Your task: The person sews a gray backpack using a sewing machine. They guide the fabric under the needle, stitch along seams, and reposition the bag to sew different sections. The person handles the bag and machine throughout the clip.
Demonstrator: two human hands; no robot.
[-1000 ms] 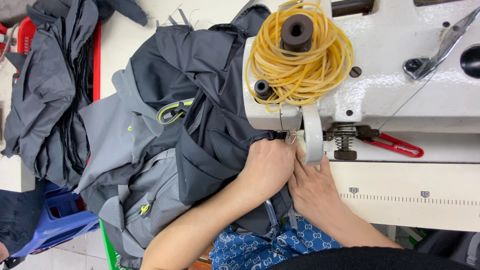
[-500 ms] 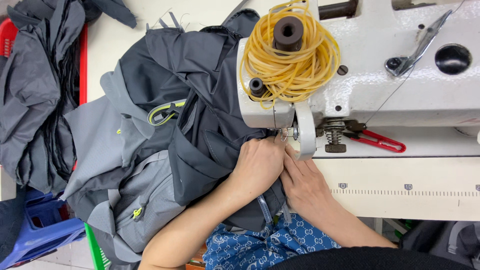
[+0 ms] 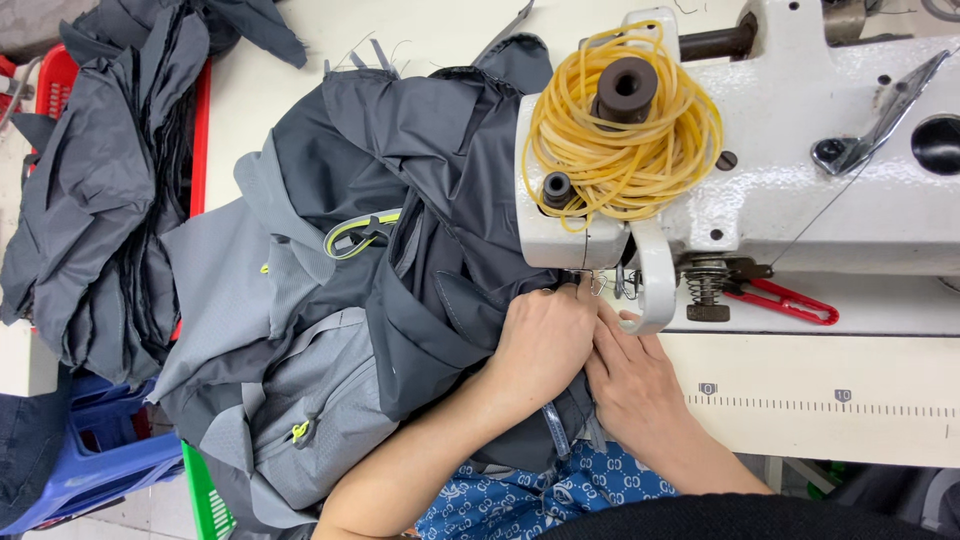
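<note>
No packages, signs or screens here; only a printed ruler strip [image 3: 820,402], pale with dark marks, at lower right.

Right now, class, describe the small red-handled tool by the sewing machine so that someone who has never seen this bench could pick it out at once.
Start at the white sewing machine topped with a coil of yellow cord. Look below its body, right of the coiled metal spring, where the red-handled snips lie on the pale table. They are the only red thing on that side, clear of the right hand.

Left hand [image 3: 545,340] nearer needle (slightly)
</note>
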